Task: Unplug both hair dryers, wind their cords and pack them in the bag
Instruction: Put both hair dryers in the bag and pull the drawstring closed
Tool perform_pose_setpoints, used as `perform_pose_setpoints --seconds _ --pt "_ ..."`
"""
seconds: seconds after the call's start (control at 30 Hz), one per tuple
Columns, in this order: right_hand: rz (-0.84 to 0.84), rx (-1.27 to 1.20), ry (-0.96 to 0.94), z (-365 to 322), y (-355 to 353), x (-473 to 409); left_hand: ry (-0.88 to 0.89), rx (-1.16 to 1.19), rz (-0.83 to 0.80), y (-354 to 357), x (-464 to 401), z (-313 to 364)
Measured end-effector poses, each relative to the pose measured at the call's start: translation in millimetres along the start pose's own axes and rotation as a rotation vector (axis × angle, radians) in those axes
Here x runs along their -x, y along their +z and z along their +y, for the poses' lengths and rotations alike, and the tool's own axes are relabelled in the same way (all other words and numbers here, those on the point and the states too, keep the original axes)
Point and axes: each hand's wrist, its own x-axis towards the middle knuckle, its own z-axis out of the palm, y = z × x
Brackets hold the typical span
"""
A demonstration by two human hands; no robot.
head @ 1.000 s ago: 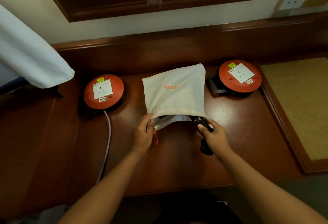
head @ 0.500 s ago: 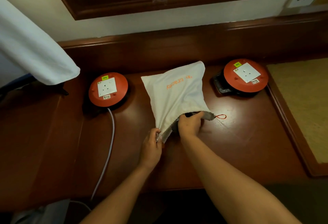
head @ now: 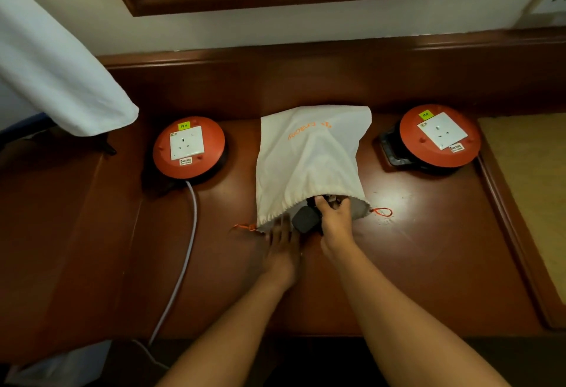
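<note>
A white drawstring bag point(head: 309, 157) with orange print lies in the middle of the dark wooden desk point(head: 428, 249), its mouth facing me. A black hair dryer point(head: 304, 219) sticks partly out of the mouth; the rest is hidden inside. My right hand point(head: 335, 218) grips the dryer at the bag's opening. My left hand point(head: 281, 245) is blurred and lies at the left lip of the bag, its fingers against the cloth. Orange drawstring ends point(head: 381, 211) trail from both corners of the mouth.
Two round orange socket reels stand either side of the bag, the left socket reel point(head: 188, 147) with a white cable point(head: 183, 261) running off the front edge, the right socket reel point(head: 439, 135) near a tan mat point(head: 533, 178). White cloth point(head: 52, 65) hangs at far left.
My right hand, which was deep in the bag's mouth, now holds the black dryer at the opening. My left hand slid along the lip. The bag shifted slightly.
</note>
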Motion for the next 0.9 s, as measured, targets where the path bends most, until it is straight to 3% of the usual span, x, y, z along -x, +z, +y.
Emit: perform_pose_setpoints --seconds 0.1,0.27,0.37,0.43,0.63,0.7,0.77,0.83,0.9 --pt "-0.103 -0.094 0.076 -0.6 -7.4 -5.9 -0.051 -0.081 -0.061 -0.1 -6.0 -0.1" --pt "-0.21 -0.102 0.089 -3.6 -3.9 -19.0 0.059 -0.113 -0.057 8.6 13.5 0.3" --pt "-0.18 0.138 0.047 5.7 -6.6 -27.4 0.087 -0.112 -0.009 12.2 18.3 2.0" --pt "-0.153 0.312 -0.001 11.0 -9.0 -27.0 0.067 -0.113 -0.062 14.6 20.6 2.7" --pt "-0.05 0.683 -0.247 12.6 -2.8 -34.6 0.112 0.001 -0.05 8.0 28.6 5.0" --pt "-0.066 0.795 -0.269 14.2 -5.2 -35.9 0.106 0.231 0.029 4.2 26.9 5.9" --pt "-0.097 0.804 -0.265 13.6 -10.3 -31.8 0.044 0.442 0.205 -0.2 23.5 6.5" --pt "-0.123 0.767 -0.251 13.1 -15.4 -28.9 -0.074 0.443 0.412 -2.0 16.9 4.0" --pt "-0.153 0.719 -0.241 12.3 -17.4 -28.0 -0.205 0.362 0.464 -4.8 6.0 0.8"
